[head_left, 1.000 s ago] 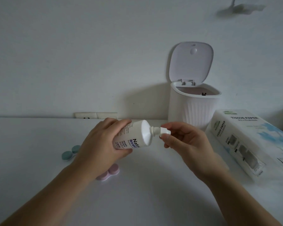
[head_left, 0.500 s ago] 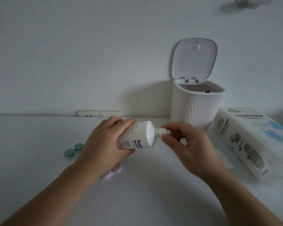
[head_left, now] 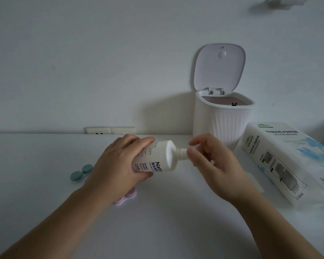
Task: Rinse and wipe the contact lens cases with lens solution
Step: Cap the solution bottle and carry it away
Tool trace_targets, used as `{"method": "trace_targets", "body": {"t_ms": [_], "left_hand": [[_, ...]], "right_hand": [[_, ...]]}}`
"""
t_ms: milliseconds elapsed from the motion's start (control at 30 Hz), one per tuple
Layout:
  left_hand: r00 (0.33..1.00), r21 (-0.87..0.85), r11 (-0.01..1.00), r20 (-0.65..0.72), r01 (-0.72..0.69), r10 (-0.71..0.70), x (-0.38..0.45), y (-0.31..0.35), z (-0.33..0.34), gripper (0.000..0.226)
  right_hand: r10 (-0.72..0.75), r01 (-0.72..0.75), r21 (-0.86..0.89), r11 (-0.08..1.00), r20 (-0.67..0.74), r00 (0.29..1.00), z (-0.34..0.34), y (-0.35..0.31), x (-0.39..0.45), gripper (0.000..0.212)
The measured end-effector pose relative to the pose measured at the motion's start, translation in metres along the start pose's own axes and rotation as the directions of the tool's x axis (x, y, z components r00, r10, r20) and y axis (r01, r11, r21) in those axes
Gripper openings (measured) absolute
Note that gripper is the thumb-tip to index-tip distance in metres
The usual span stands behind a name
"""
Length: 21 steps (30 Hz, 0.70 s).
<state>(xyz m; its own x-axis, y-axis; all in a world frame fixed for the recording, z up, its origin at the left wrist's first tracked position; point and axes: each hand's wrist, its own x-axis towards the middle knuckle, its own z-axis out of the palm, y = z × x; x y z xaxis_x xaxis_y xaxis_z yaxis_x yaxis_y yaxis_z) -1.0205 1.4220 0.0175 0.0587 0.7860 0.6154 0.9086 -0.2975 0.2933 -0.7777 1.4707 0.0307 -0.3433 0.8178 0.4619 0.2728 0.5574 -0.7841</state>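
Note:
My left hand (head_left: 116, 169) grips a white lens solution bottle (head_left: 157, 157), held on its side above the table with its neck pointing right. My right hand (head_left: 213, 165) pinches the bottle's small white cap (head_left: 182, 153) between thumb and fingers. A green contact lens case (head_left: 81, 172) lies on the white table (head_left: 157, 221) to the left of my left hand. A pink contact lens case (head_left: 125, 198) lies under my left wrist, mostly hidden.
A white ribbed bin (head_left: 223, 120) with its lid up stands at the back right against the wall. A tissue paper pack (head_left: 288, 161) lies at the right. A loose tissue sheet (head_left: 254, 186) lies beside my right wrist. A wall socket (head_left: 109, 130) sits behind the table.
Both hands and the bottle stay in nearly the same place. My right fingers have shifted on the cap, the index finger now lifted off it. The camera has tilted slightly.

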Motion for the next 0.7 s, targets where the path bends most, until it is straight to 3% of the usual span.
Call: {"method": "trace_targets", "body": {"t_ms": [133, 333, 500, 700], "left_hand": [[1.0, -0.018, 1.0, 0.007, 0.02, -0.02, -0.0001, -0.0003, -0.0011, 0.075], [1.0, -0.022, 1.0, 0.015, 0.023, -0.023, -0.001, 0.0003, -0.0005, 0.073], [1.0, -0.02, 0.999, 0.017, 0.025, -0.025, 0.0001, 0.0006, -0.0007, 0.075], [0.999, -0.005, 1.0, 0.037, 0.016, -0.015, 0.0, 0.0018, 0.0008, 0.075]], "right_hand": [[-0.083, 0.084, -0.03, 0.996, 0.011, 0.996, 0.0021, 0.0014, -0.002, 0.003], [0.013, -0.022, -0.145, 0.989, -0.06, 0.998, 0.0061, 0.005, 0.0001, 0.053], [-0.093, 0.094, -0.062, 0.994, 0.03, 0.995, 0.0029, 0.0025, -0.0018, 0.023], [0.014, -0.02, -0.192, 0.981, -0.036, 0.999, 0.0067, 0.006, 0.0015, 0.058]]}}
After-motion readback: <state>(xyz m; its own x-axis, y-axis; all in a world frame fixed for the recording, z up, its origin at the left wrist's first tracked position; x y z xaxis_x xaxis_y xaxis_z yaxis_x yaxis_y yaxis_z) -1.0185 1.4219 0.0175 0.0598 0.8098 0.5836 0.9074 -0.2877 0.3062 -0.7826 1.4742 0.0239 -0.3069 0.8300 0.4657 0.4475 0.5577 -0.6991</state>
